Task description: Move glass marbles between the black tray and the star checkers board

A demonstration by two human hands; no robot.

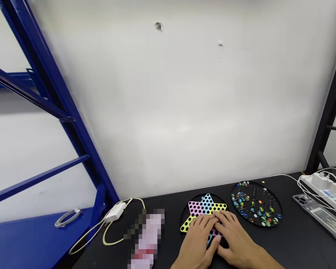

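A star-shaped Chinese checkers board [195, 206], patterned with yellow, pink and blue patches full of round holes, lies in a round black tray. My left hand [199, 239] rests palm down over its near part, fingers stretched forward. Beside it, my right hand [233, 236] lies on the board too, and the fingertips of both hands meet near the middle. No held thing shows in either hand. To the right sits a second round black tray [280, 203] with many glass marbles [242, 198] scattered in it. My hands cover the near portion of the star.
On the right are a phone [322, 218] and a white power strip [332, 194] with cables. Left of the board lie a pixelated pinkish item [149, 237] and a white adapter [115, 212] with its cord. A blue metal frame [70, 108] and white wall [184, 112] stand behind.
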